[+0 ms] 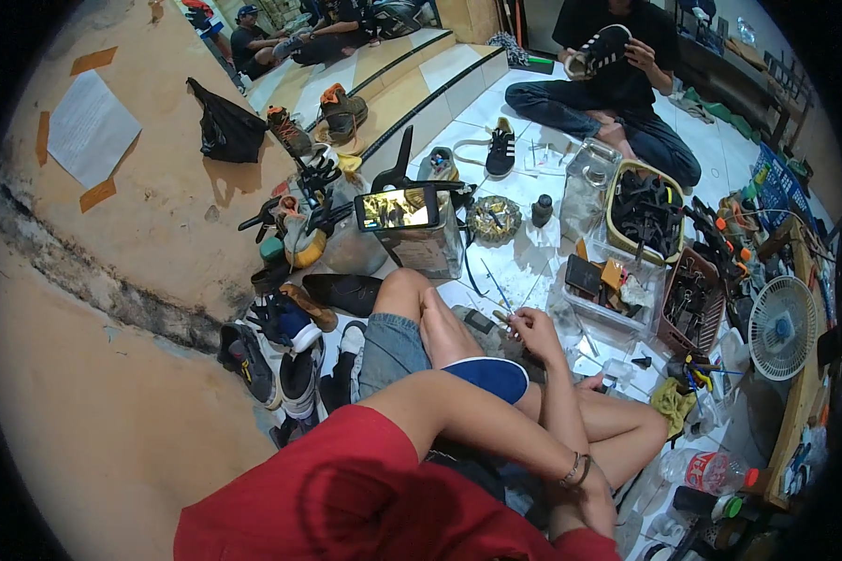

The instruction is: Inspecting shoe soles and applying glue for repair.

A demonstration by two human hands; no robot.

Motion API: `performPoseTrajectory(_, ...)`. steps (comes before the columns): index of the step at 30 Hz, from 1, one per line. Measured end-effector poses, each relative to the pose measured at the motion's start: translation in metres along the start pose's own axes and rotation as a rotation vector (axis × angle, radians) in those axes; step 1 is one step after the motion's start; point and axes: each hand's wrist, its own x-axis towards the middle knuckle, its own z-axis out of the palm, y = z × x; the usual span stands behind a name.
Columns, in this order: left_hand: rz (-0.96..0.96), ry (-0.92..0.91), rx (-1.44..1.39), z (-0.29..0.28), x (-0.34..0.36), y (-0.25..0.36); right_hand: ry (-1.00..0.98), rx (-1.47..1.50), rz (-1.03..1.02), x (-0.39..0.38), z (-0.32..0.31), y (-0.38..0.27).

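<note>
My right hand (531, 329) is raised over my lap, closed on a thin tool (501, 316) with a blue shaft and a short tan part at the fingers. My left arm, in a red sleeve with a bracelet, crosses my body; my left hand (597, 500) lies by my right elbow, its fingers hidden. A blue oval piece with white edging (486, 374) rests on my legs below the tool. Beyond stand a phone (395, 208) showing a video on a metal can, a round dish (494, 220), a dark bottle (542, 211) and a clear bin (608, 290) of small items.
Shoes (281, 369) crowd the left by the wall. A yellow basket (644, 210), brown basket (688, 304), fan (781, 327) and plastic bottle (702, 469) line the right. A person (617, 112) sits opposite holding a shoe; others (318, 37) sit on steps behind.
</note>
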Motion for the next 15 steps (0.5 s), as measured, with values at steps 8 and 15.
performPoseTrajectory(8,-0.131,-0.058,-0.013,0.016,0.017,-0.006,-0.034,-0.014,0.008,0.001,0.003,-0.009)
performPoseTrajectory(15,-0.768,0.069,0.092,0.050,0.035,-0.025,-0.061,0.000,0.015,0.007,0.009,0.011)
